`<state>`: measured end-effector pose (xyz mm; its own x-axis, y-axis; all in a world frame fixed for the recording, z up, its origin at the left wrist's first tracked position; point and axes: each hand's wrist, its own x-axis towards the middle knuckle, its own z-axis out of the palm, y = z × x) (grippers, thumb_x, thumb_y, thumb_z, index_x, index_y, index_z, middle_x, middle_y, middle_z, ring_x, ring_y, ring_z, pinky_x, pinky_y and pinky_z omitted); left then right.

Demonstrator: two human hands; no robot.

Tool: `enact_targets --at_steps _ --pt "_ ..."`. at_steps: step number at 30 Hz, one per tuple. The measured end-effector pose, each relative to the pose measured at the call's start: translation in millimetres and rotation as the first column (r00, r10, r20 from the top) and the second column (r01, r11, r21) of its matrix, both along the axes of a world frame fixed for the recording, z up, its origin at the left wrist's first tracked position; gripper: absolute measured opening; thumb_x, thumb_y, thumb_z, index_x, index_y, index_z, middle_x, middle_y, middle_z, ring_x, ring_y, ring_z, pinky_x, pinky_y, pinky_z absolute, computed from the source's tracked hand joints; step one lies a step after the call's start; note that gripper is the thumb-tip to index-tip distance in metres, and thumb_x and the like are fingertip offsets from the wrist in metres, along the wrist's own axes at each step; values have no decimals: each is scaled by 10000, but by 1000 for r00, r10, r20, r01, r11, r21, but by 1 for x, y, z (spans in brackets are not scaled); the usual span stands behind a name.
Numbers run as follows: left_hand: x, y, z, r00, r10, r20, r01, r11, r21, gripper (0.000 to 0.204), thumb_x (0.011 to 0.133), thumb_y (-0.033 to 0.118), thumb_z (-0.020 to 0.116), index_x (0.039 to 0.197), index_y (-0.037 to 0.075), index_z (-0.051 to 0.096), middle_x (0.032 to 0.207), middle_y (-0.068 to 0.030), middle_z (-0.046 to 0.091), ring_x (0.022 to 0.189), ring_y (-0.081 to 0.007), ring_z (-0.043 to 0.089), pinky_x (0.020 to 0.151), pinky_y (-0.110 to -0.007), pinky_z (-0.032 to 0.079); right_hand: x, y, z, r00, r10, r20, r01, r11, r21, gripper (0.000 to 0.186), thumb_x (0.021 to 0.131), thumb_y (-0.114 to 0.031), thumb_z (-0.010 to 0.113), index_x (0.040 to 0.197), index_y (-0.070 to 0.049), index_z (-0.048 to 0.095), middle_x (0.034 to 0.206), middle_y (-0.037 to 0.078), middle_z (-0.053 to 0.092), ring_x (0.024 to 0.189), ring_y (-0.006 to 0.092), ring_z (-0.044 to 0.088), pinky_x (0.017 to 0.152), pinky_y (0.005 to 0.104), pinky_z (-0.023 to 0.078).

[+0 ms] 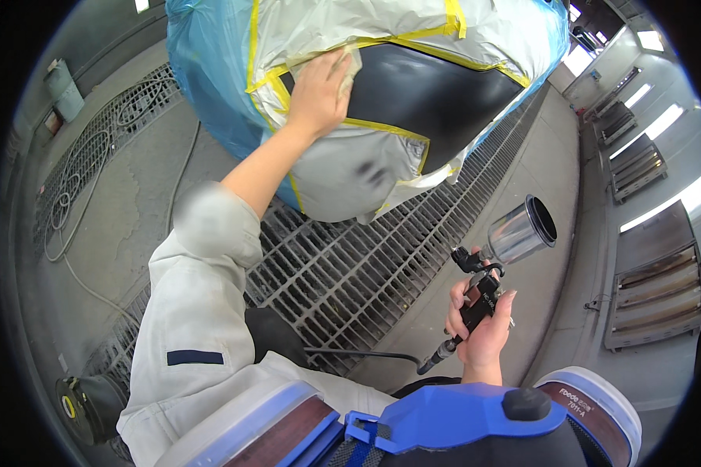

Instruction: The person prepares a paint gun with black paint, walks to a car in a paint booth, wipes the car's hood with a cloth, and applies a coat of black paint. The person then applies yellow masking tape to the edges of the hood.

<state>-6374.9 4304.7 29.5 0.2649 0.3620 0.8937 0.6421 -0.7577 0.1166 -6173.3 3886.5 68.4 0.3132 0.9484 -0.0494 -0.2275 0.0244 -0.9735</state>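
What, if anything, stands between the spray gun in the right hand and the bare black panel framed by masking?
Nothing visible does. The spray gun sits in the right hand, with only open air over the floor grate between it and the black panel. The left hand presses a cloth on the panel's far edge.

One spray gun (487, 292), one masked black panel (436, 93), two respirator filters (592, 412), one hose (366, 355).

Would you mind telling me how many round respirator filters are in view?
2. One filter sits at the lower left beside the blue mask; the other filter sits at the lower right. Both are cut by the bottom edge.
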Motion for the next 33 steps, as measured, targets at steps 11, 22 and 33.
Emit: enact_targets --at_steps 11,22,33 --pt "76 11 24 907 -104 -409 141 988 62 680 1069 389 532 1660 126 322 1726 -96 320 1606 -273 263 1311 -479 223 -5 0 -3 1000 -12 -21 12 1000 0 972 1009 -814 348 1602 -44 331 864 73 551 427 83 335 419 259 326" --pt "-32 -17 -57 995 62 78 -49 987 -154 692 1022 213 558 1667 123 323 1746 -129 269 1621 -353 214 1281 -564 217 -6 3 -12 998 4 -61 -4 1000 5 878 1049 -761 316 1602 -80 331 895 79 573 435 83 350 423 262 322" --pt "115 -151 -39 545 -819 177 674 303 -674 223 986 175 531 1065 47 697 960 -220 701 908 -434 676 812 -517 533 -24 7 24 996 -53 -76 60 994 96 957 1016 -822 256 1612 -76 311 858 57 534 413 80 311 412 249 294"
